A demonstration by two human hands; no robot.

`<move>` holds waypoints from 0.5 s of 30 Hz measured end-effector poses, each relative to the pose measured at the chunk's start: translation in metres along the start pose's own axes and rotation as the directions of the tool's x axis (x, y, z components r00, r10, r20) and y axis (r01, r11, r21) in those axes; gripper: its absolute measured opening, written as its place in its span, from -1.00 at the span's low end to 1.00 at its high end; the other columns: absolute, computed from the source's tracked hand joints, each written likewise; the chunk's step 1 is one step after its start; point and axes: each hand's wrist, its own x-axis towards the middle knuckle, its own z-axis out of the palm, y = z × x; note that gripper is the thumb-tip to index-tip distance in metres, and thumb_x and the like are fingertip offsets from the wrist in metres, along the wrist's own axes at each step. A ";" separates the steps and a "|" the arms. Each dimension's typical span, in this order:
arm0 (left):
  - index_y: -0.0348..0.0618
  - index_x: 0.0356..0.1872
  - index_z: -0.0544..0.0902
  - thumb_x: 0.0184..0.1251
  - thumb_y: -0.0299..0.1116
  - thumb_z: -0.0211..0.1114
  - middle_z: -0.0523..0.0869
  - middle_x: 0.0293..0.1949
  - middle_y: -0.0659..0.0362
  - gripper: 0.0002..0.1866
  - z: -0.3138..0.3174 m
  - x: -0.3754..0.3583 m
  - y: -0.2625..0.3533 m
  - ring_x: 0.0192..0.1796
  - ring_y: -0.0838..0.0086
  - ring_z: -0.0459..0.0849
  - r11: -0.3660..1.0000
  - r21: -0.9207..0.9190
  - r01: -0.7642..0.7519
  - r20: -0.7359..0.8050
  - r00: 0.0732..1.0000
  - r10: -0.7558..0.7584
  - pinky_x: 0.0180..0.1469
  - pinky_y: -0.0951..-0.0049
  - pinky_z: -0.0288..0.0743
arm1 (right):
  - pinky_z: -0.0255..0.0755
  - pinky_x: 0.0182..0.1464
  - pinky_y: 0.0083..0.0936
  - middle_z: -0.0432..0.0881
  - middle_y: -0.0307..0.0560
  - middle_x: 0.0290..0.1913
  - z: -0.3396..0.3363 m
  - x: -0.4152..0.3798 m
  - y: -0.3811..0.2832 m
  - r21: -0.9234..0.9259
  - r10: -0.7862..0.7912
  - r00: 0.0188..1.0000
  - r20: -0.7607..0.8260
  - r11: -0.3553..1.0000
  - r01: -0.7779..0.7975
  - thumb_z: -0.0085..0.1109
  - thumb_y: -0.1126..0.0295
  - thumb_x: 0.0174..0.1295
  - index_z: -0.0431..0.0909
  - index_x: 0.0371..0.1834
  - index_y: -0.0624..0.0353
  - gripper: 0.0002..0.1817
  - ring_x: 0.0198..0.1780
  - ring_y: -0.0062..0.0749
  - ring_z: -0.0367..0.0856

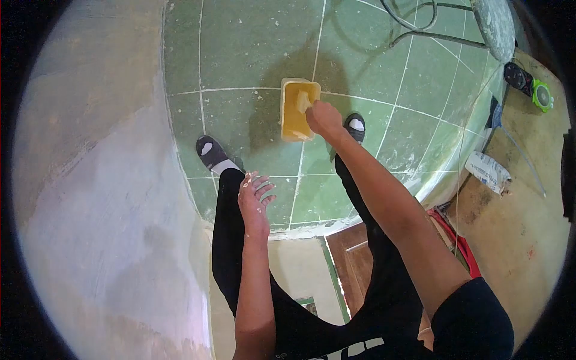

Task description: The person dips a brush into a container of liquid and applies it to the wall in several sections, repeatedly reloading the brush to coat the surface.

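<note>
Over the right edge of a cream rectangular tub (284, 108), my right hand (324, 119) is closed on a pale yellow tool (304, 101) with a broad end. That end is inside the tub, against its yellowish contents. The part within my fingers is hidden. My left hand (255, 201) hangs free above my left leg, fingers apart and slightly curled, with white flecks on the skin. The tub stands on the green tiled floor (240, 36), just ahead of and between my shod feet.
A pale plastered wall (102, 180) runs along the left. At top right stands a chair's metal legs (414, 27). Along the right side are a green-and-black round device (542, 96), a white bag (488, 172), a thin cord and red cloth (468, 252).
</note>
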 end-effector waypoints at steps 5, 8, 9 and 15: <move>-0.19 0.30 0.43 0.51 0.11 0.02 0.64 0.03 0.11 -0.39 0.003 -0.006 0.002 0.00 0.38 0.60 1.000 0.024 -0.014 0.029 0.999 0.013 -0.01 0.30 0.45 | 0.60 -0.03 -0.05 0.72 0.26 -0.12 0.003 0.013 -0.001 -0.021 -0.036 0.999 -0.010 0.999 0.036 0.05 0.30 0.25 0.67 -0.18 0.23 -0.72 -0.06 0.16 0.72; -0.18 0.29 0.43 0.52 0.10 0.01 0.64 0.02 0.11 -0.41 0.007 -0.005 0.000 -0.01 0.38 0.61 1.000 0.022 -0.009 0.032 0.999 0.008 -0.02 0.31 0.46 | 0.61 -0.04 -0.07 0.73 0.24 -0.13 0.004 0.023 -0.001 -0.043 -0.040 0.999 0.007 0.998 0.041 0.07 0.32 0.23 0.69 -0.20 0.22 -0.74 -0.06 0.14 0.73; -0.17 0.29 0.44 0.52 0.10 0.01 0.64 0.02 0.11 -0.42 0.007 -0.006 -0.002 -0.01 0.38 0.61 1.000 0.022 -0.007 0.039 0.999 0.006 -0.03 0.31 0.46 | 0.61 -0.04 -0.08 0.73 0.24 -0.14 0.006 0.024 0.001 -0.057 -0.052 0.999 0.015 0.997 0.053 0.07 0.33 0.23 0.70 -0.21 0.21 -0.75 -0.06 0.13 0.73; -0.18 0.26 0.47 0.51 0.08 0.05 0.67 -0.01 0.07 -0.44 0.003 -0.008 -0.013 -0.06 0.37 0.65 0.996 -0.030 -0.084 0.050 0.995 0.085 -0.10 0.33 0.49 | 0.55 0.02 -0.01 0.70 0.30 -0.08 0.000 0.004 0.013 -0.021 -0.064 0.997 0.052 0.998 0.065 -0.01 0.22 0.30 0.65 -0.15 0.26 -0.65 -0.02 0.19 0.68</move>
